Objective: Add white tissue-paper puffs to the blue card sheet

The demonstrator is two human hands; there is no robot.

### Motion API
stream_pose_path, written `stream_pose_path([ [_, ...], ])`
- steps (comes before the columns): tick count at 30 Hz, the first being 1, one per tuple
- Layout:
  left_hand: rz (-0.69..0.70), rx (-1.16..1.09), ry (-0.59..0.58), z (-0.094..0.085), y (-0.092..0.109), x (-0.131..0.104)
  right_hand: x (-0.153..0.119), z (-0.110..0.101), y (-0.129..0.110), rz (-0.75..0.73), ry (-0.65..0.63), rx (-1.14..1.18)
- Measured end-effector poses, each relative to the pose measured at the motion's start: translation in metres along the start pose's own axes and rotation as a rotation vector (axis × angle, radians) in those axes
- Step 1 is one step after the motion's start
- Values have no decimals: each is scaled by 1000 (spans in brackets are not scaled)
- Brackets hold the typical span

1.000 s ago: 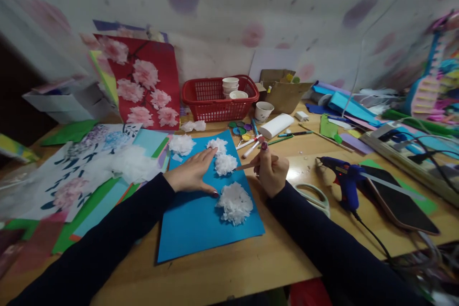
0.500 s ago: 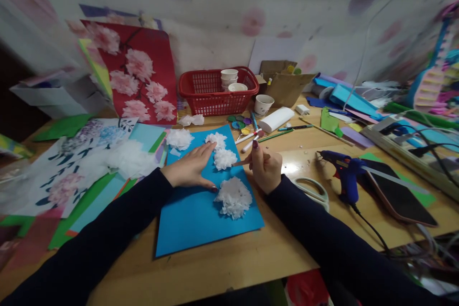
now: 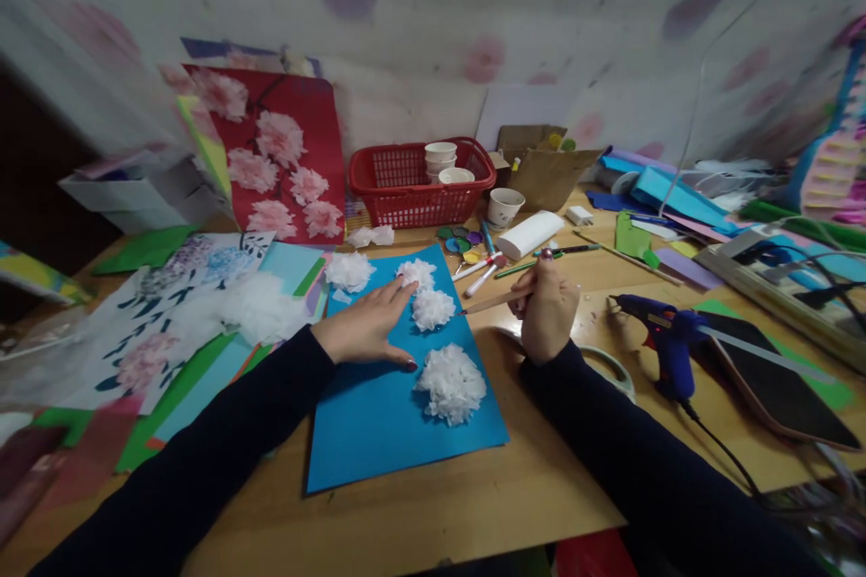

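Note:
A blue sheet of paper [image 3: 379,442] lies on the table with several white crinkled paper flowers on it. My left hand [image 3: 369,320] rests flat on this sheet, fingers spread, its fingertips at the upper flower [image 3: 418,274]. Just right of them is the middle flower [image 3: 433,310]; a larger flower [image 3: 452,385] sits nearer me, and another flower [image 3: 350,271] is at the sheet's far left corner. Closed around a brown wooden pencil [image 3: 492,300], my right hand [image 3: 547,306] is right of the sheet. The pencil's dark tip points left, close beside the middle flower.
Scissors [image 3: 619,370] lie partly under my right forearm. Further right are a blue glue gun [image 3: 659,329] and a dark phone [image 3: 778,379]. A red basket [image 3: 412,207] with paper cups stands behind, beside a red flower picture [image 3: 290,153]. Loose papers [image 3: 182,415] cover the left side.
My right hand has drawn back to the right with the pencil, showing more of its length. My left hand has stayed on the sheet. The view has shifted slightly.

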State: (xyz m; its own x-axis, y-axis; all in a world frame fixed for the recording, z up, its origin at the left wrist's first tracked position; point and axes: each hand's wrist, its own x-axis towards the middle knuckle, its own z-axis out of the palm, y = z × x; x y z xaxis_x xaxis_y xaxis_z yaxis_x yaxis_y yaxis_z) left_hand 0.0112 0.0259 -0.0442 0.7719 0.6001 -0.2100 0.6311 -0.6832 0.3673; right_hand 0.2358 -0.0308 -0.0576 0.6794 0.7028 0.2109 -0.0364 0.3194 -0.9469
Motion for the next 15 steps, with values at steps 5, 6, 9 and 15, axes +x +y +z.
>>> stream_pose_path([
  [5, 58, -312, 314, -14, 25, -4, 2, 2, -6, 203, -7, 183],
  [6, 51, -476, 322, -13, 34, -4, -1, 3, -8, 222, -37, 200],
  [9, 30, -986, 187, -6, 59, -3, -12, 5, -14, 215, -157, 202],
  [15, -113, -1362, 157, 2, 72, -2, -17, 1, -14, 44, -227, 193],
])
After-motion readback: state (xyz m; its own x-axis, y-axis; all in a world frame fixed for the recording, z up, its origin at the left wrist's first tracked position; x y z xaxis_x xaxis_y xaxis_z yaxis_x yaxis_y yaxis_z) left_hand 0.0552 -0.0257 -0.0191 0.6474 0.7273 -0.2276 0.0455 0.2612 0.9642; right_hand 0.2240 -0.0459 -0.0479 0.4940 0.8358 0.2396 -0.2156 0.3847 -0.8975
